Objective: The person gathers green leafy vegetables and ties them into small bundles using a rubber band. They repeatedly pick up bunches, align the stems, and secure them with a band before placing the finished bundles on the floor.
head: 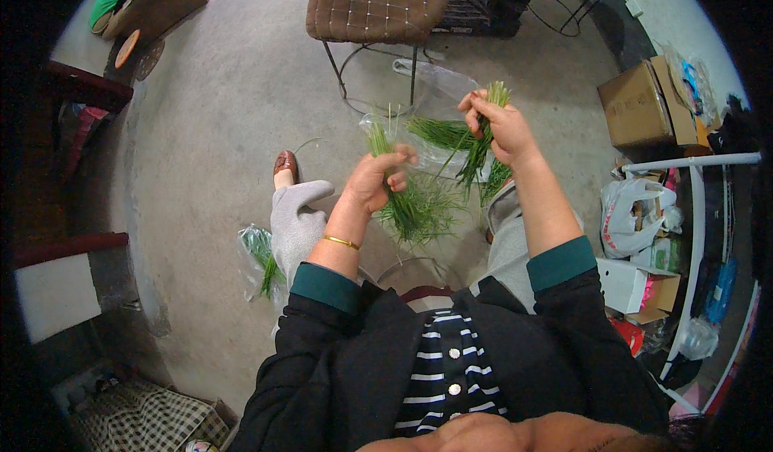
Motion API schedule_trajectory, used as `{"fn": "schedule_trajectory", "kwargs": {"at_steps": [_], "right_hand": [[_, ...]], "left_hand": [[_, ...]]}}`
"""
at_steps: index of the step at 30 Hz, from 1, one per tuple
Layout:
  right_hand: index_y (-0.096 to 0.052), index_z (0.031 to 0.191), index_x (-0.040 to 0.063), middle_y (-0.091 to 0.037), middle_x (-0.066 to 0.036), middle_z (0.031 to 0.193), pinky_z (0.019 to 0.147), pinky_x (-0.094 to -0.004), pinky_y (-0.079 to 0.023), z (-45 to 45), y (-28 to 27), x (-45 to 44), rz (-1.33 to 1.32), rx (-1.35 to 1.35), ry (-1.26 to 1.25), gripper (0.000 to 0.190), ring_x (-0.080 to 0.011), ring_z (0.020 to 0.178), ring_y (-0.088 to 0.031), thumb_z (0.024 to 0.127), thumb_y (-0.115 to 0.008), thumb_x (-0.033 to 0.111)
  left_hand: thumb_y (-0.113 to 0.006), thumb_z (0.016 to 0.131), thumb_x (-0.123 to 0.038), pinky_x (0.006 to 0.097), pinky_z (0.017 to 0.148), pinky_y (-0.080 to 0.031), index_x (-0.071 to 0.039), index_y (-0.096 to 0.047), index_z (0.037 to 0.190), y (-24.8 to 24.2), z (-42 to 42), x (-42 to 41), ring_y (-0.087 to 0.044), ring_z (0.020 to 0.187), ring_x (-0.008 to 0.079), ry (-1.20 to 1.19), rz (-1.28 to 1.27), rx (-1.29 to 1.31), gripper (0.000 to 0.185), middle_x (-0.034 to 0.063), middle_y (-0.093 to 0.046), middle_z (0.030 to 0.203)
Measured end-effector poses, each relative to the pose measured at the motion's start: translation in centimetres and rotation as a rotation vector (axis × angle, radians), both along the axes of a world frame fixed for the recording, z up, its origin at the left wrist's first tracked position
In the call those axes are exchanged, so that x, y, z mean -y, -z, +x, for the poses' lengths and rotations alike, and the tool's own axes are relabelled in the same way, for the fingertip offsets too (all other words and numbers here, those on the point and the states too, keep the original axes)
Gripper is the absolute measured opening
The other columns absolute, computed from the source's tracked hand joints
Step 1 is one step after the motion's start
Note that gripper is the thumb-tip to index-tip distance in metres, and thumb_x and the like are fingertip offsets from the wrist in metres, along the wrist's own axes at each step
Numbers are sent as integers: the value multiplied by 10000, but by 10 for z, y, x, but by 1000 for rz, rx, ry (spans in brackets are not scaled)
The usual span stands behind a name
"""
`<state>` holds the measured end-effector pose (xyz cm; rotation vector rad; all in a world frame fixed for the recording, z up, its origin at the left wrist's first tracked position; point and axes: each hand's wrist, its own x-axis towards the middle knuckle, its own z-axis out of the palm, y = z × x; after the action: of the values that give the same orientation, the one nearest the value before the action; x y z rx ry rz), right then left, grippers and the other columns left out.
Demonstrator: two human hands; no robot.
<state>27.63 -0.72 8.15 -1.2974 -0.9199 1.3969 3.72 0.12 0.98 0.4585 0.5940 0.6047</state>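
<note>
My left hand [377,177] is closed round a bunch of thin green stalks [406,210], their pale ends pointing up and away, the leafy ends hanging down. To the right, my right hand [504,122] grips a smaller bunch of the same greens [477,156], pale cut ends upward. Between and beyond the hands, another pile of long green stalks [441,133] lies on clear plastic on the concrete floor. Loose green bits [444,201] are scattered below my left hand. A clear bag with more greens [261,252] lies by my left leg.
A brown cushioned stool [377,5] with thin metal legs stands ahead, a clear plastic bag [435,77] beside it. To the right are cardboard boxes [634,110] and a white metal rack [694,210] with bags and boxes. A checked cloth [145,416] lies at lower left.
</note>
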Motion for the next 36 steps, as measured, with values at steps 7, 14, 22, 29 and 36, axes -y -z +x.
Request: {"fn": "schedule_trajectory", "kwargs": {"at_steps": [7,14,22,29,36], "right_hand": [[-582,887,16,-407,36,563,467,-252,-372,-20,9,4,-131,-102,-141,189,-64,490,-382,894,-514,192],[-584,1037,21,-401,54,564,376,-206,-273,-45,13,7,-189,-101,-149,276,-38,432,-320,832,-607,204],[-596,968,7,-361,80,543,365,-183,-229,-54,15,7,-196,-31,-165,202,-11,423,-274,869,-567,181],[-591,865,15,-373,72,530,361,-192,-239,-58,17,8,-176,2,-82,167,-14,400,-280,878,-565,179],[-607,823,47,-398,58,531,376,-217,-255,-50,17,6,-121,-71,30,146,-39,404,-303,864,-573,183]], "left_hand": [[-568,835,-139,201,430,-314,-28,-532,964,-6,3,3,-386,462,49,126,22,56,174,71,-565,874],[-567,811,-119,210,433,-310,-12,-545,952,-10,9,9,-370,447,58,185,8,16,178,62,-555,815],[-560,839,-145,199,428,-311,-46,-532,938,-8,11,12,-368,441,42,247,18,2,143,62,-558,840],[-547,863,-177,207,438,-310,-24,-538,1015,-8,11,11,-377,456,53,187,10,25,216,49,-566,807],[-517,877,-196,269,545,-420,7,-552,1047,-3,10,7,-492,600,156,-47,-36,-30,267,118,-605,924]]}}
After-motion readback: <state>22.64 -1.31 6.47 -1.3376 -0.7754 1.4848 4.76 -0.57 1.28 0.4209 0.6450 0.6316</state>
